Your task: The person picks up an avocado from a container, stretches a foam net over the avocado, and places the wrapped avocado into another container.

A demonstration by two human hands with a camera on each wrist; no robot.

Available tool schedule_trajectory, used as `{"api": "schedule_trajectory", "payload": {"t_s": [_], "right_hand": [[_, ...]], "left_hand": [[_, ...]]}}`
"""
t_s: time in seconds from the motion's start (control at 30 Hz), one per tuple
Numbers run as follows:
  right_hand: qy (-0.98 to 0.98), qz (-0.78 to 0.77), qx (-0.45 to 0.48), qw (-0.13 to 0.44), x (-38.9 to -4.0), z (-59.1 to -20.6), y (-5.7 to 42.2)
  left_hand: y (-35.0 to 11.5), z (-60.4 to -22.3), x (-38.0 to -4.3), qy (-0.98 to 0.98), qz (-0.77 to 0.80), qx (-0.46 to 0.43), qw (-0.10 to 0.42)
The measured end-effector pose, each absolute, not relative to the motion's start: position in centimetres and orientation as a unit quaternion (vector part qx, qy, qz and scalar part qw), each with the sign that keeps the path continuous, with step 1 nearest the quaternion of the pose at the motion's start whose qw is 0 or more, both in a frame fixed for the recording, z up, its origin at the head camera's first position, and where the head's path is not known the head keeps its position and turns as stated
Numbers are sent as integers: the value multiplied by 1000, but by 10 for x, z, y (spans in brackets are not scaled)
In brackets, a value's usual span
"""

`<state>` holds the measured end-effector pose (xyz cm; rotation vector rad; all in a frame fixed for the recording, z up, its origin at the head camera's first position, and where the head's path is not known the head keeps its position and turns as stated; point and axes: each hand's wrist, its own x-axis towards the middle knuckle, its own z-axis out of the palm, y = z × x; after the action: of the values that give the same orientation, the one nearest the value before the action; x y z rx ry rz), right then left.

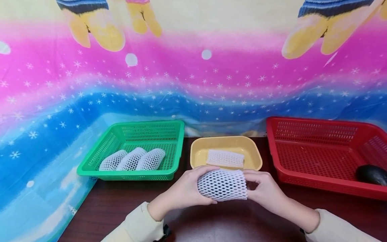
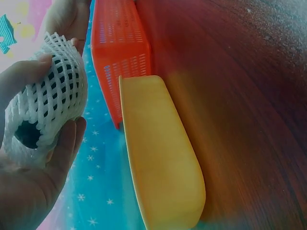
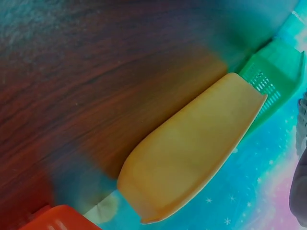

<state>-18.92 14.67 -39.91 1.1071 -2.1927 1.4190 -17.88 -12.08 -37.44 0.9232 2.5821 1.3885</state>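
A white foam net sleeve (image 1: 222,185) is held above the front of the table, with a dark thing inside it showing through the mesh. My left hand (image 1: 190,190) grips its left end, thumb below and fingers above. At the sleeve's right rim, my right hand (image 1: 266,188) pinches the edge between thumb and fingers. In the left wrist view the dark end of the content shows through a round opening in the net sleeve (image 2: 53,91). Only a sliver of the right hand (image 3: 298,191) enters the right wrist view.
Behind the hands, a yellow tray (image 1: 196,154) contains one flat foam net sleeve (image 1: 225,158). The green basket (image 1: 127,173) at left has several net-covered items (image 1: 151,159). At right, a red basket (image 1: 305,179) holds a dark, glossy oval thing (image 1: 372,174). A patterned cloth (image 1: 193,77) hangs behind.
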Motion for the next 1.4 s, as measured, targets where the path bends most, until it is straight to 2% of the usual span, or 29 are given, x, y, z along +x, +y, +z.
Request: {"api": "schedule_trajectory", "payload": {"t_s": [0.23,0.47,0.67,0.9,1.07,1.27,1.4], "right_hand": [[-777,471,394,139,-191,-399,150],[-790,433,405,158,-193,-392,155],[-801,423,393,157,-193,-387,164],[-786,420,421,167,-194,-377,170],[-774,421,444,162,-194,-368,175],[-769,412,455,182,-197,-358,187],[-772,397,455,199,-200,-353,197]], "left_hand": [[-121,-376,-180,838,439,321,37],[-123,-374,-181,837,428,340,27],[-125,-370,-180,839,431,331,38],[-129,-360,-179,835,436,333,49],[-136,-350,-177,840,429,332,25],[-148,-344,-177,848,420,322,-17],[-157,-341,-176,854,425,300,-27]]}}
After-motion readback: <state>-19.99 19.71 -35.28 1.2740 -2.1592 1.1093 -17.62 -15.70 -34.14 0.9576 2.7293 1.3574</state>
